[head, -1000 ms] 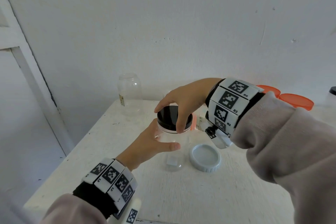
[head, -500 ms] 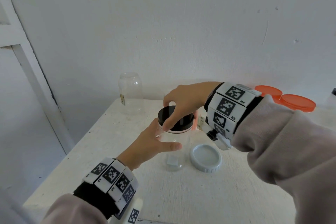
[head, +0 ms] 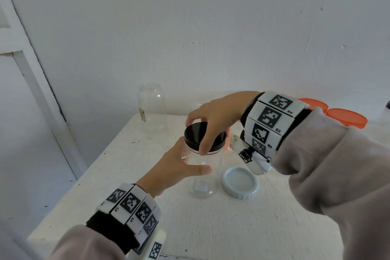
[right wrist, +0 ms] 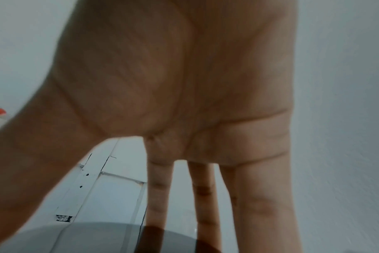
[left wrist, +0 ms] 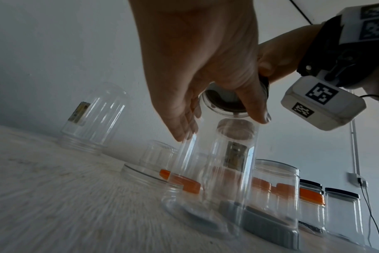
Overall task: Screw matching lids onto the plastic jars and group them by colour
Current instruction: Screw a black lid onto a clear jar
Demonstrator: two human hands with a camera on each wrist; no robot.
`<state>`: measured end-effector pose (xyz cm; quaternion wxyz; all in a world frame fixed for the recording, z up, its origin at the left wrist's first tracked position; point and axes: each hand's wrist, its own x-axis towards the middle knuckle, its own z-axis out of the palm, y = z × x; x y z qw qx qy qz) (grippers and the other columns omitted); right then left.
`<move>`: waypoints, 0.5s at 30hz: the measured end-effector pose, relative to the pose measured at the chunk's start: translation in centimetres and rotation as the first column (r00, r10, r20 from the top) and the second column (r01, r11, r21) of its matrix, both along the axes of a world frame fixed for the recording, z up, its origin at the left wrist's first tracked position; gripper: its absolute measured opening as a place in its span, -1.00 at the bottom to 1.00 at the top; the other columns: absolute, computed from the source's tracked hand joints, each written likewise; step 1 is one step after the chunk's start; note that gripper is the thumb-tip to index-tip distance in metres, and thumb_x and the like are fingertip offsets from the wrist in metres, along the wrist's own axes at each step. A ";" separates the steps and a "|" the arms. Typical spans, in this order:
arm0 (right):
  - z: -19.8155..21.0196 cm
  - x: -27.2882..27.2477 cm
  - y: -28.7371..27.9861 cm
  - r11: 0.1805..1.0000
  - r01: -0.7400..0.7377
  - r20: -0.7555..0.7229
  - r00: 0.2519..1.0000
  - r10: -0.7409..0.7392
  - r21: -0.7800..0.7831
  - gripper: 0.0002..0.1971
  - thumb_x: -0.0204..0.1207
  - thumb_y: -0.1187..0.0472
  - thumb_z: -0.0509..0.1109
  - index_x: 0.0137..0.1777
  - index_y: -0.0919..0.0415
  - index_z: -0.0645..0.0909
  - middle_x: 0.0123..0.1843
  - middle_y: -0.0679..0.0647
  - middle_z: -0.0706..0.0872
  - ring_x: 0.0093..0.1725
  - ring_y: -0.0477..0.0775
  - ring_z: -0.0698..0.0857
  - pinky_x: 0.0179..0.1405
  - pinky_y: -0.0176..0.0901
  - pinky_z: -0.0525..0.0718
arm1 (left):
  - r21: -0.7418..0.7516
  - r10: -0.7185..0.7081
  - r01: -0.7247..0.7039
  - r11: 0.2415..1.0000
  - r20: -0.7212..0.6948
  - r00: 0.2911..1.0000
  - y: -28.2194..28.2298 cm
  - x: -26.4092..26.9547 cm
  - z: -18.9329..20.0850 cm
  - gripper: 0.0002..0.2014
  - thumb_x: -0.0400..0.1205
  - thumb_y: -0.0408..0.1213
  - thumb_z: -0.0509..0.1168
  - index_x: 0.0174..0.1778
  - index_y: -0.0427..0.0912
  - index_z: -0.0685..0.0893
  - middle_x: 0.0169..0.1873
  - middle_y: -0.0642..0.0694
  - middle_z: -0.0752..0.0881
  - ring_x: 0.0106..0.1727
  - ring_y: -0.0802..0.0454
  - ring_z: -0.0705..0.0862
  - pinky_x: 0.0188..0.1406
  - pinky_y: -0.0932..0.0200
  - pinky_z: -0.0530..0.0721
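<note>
The clear jar [head: 203,172] is stood on the white table [head: 118,160] and is held by the left hand [head: 173,170], its grip wrapped round the wall, the fingers hidden behind the plastic. The black lid [head: 198,136] on the jar's mouth is pinched at the rim by the right hand [head: 213,116]. In the right wrist view the palm fills the picture, and the orange-lidded jars [left wrist: 309,203] behind are blurred.

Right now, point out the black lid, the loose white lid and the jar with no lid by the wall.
black lid [head: 195,133], head view, bare top surface.
white lid [head: 239,182], head view, inner face.
unlidded jar [head: 152,107], head view, clear side wall.
</note>
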<state>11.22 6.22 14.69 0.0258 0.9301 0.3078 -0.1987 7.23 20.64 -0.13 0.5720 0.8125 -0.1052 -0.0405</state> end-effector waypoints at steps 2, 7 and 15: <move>-0.4 -0.1 0.1 0.999 0.042 0.059 0.997 -0.042 0.003 -0.30 0.26 -0.41 0.50 0.35 -0.19 0.42 0.02 -0.17 0.61 -0.54 -0.40 0.66 0.11 -0.03 0.64 | -0.003 -0.010 0.010 1.000 -0.001 1.000 0.1 0.0 -0.1 -0.05 0.35 0.01 0.62 0.59 0.31 0.22 0.49 0.30 0.43 0.56 0.20 0.33 0.42 0.15 0.29; -0.7 -0.4 0.0 0.997 0.062 0.149 0.987 -0.056 -0.039 -0.24 0.27 -0.54 0.36 0.35 -0.08 0.43 -0.04 -0.17 0.63 -0.56 -0.28 0.64 -0.34 -0.20 0.45 | 0.000 -0.006 0.006 1.000 0.003 1.000 0.1 -0.1 -0.1 -0.08 0.37 -0.01 0.62 0.57 0.35 0.24 0.46 0.38 0.44 0.54 0.22 0.34 0.47 0.12 0.28; 0.3 -0.1 0.3 0.993 -0.055 0.018 0.998 0.057 -0.106 -0.13 0.29 -0.17 0.62 0.58 -0.28 0.26 0.45 -0.13 0.42 0.33 0.03 0.55 0.32 0.09 0.59 | 0.021 0.023 -0.023 1.000 -0.014 1.000 0.0 0.0 0.0 -0.01 0.31 0.05 0.64 0.59 0.31 0.21 0.51 0.27 0.42 0.55 0.15 0.34 0.50 0.10 0.32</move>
